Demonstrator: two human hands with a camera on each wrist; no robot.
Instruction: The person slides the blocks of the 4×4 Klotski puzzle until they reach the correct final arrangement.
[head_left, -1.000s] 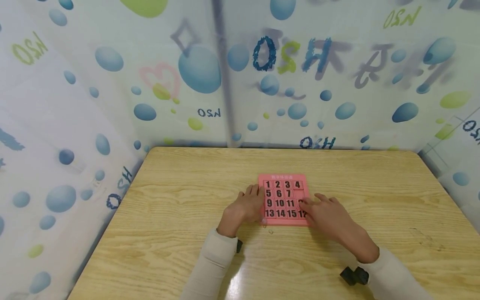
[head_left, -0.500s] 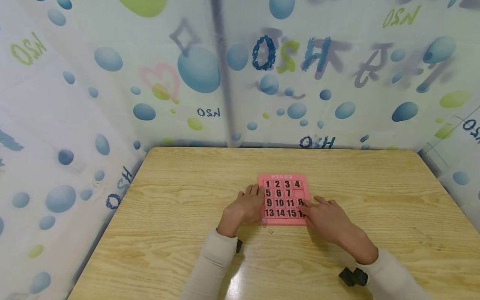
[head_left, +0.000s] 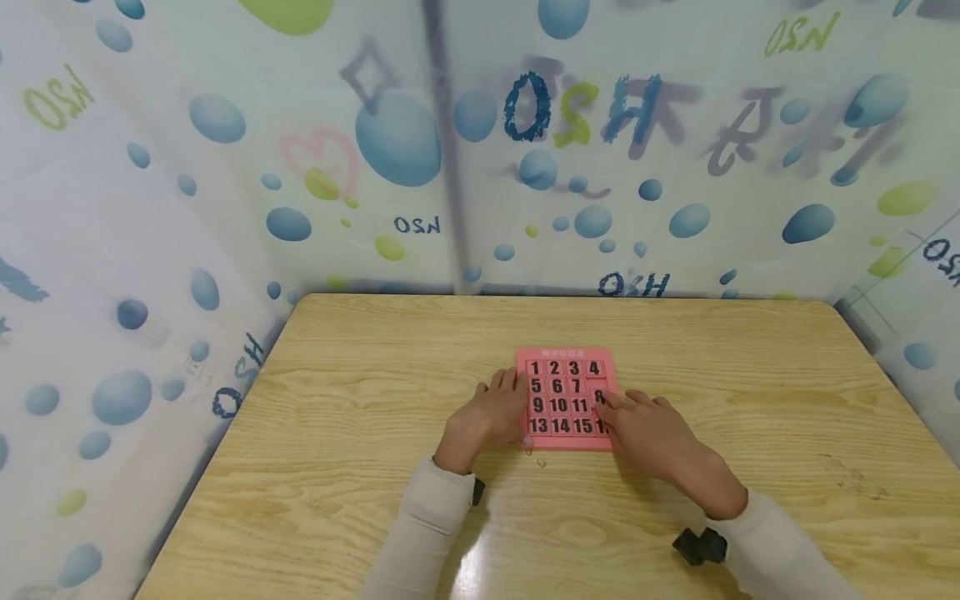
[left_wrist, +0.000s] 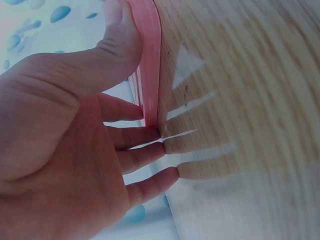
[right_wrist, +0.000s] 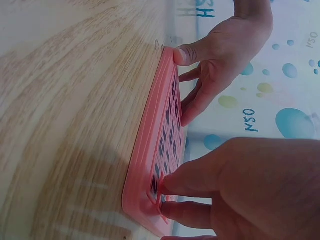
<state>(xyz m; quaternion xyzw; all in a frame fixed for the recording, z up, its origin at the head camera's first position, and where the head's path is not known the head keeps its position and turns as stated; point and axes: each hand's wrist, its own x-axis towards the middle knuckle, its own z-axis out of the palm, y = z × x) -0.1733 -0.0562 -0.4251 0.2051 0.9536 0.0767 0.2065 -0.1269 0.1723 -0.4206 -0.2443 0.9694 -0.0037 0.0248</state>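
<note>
A pink sliding number puzzle [head_left: 558, 405] lies flat on the table between my hands. At its left side is my left hand [head_left: 497, 414], the thumb [left_wrist: 122, 42] pressing on the frame's near corner and the other fingers reaching along the side, fairly straight. My right hand [head_left: 656, 433] comes over the right edge, with thumb and index finger extended onto the tiles. They touch the right column around the 8 tile [head_left: 599, 396], which sits partway up into the gap under the 4. Below it the 12 tile [right_wrist: 154, 184] is partly covered in the head view.
The wooden table [head_left: 375, 350] reaches back to a curtain [head_left: 480, 167] printed with blue and green drops. Two small marks or rings lie on the wood by the puzzle's near left corner. Each sleeved wrist carries a dark device.
The 8 tile has slid away from me, partway into the gap under the 4, as my right fingers shifted slightly forward with it. The left hand stays in place.
</note>
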